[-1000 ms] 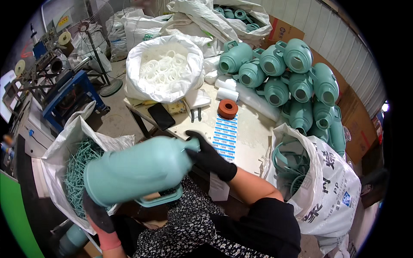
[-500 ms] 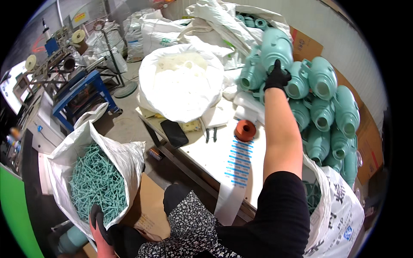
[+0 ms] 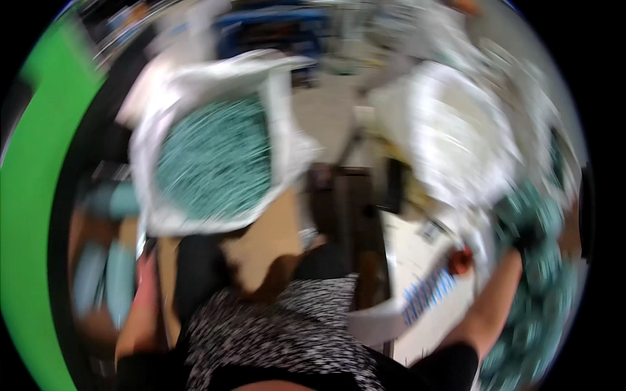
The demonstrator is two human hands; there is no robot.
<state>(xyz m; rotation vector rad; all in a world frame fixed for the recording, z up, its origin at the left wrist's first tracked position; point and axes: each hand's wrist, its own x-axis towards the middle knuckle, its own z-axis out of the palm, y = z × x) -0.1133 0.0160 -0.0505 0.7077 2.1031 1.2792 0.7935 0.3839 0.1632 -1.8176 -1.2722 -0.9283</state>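
Entered first, nearest: left hand (image 3: pixel 147 270), pink-gloved with dark fingers, lowered beside the white sack (image 3: pixel 279 111). Could not tell those fingers spread from pressed together, for blur. Noted to the right of them: patterned cloth (image 3: pixel 274 319), black and white, and farther over, brown cardboard (image 3: pixel 277 225). Found just left of them: loose green casings (image 3: pixel 120 283), laid side by side. Found just beyond them, heaped in the open sack: thin green strips (image 3: pixel 218 159). Listed short of the right hand (image 3: pixel 527 236), to the left of its fingers: white table (image 3: pixel 450 329), blue-striped sheet (image 3: pixel 427 298), red-brown roll (image 3: pixel 461 260). Recorded for that hand: black-gloved, reached out, fingers at the stacked green casings (image 3: pixel 544 270); could not tell contact, nor spread from pinching. Saw the stack piled around and nearer than those fingers. Catalogued beyond and left of them: second white sack (image 3: pixel 424 150), filled with pale items, too blurred to make out; dark flat slab (image 3: pixel 392 186) beside it. Entered last, farthest from either hand's fingers: blue frame (image 3: pixel 274 26).
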